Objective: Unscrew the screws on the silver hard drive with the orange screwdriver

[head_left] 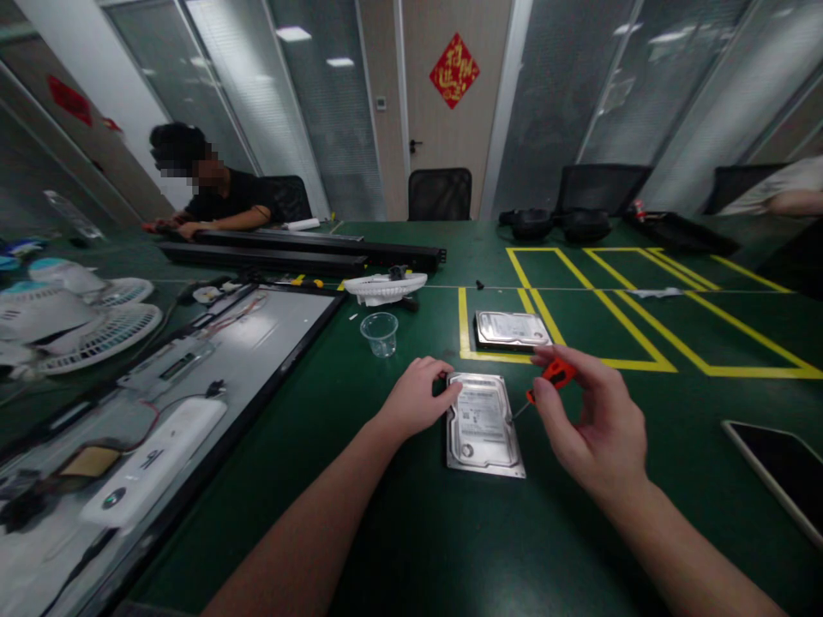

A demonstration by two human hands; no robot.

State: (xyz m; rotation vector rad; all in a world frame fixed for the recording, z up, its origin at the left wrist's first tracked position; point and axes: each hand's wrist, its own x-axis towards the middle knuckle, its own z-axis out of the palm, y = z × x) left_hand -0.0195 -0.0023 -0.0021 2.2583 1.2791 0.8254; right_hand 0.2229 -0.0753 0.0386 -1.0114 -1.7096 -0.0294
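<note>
A silver hard drive (483, 433) lies label side up on the green table in front of me. My left hand (421, 392) grips its upper left corner, thumb on the top cover and fingers around the far left edge. An orange-and-black screwdriver (558, 375) is pinched between the thumb and fingers of my right hand (597, 416). Its thin shaft slants down to the left, with the tip at the drive's right edge; whether it sits in a screw is too small to tell. A second hard drive (513, 329) lies just beyond, beside yellow tape.
A clear plastic cup (380, 332) stands left of the drives, near a white round part (386, 286). An opened display panel (283, 319) with a white power strip (154, 463) fills the left side. At right lies a phone (781, 471). Across the table sits a person (225, 197) by long black bars (270, 255).
</note>
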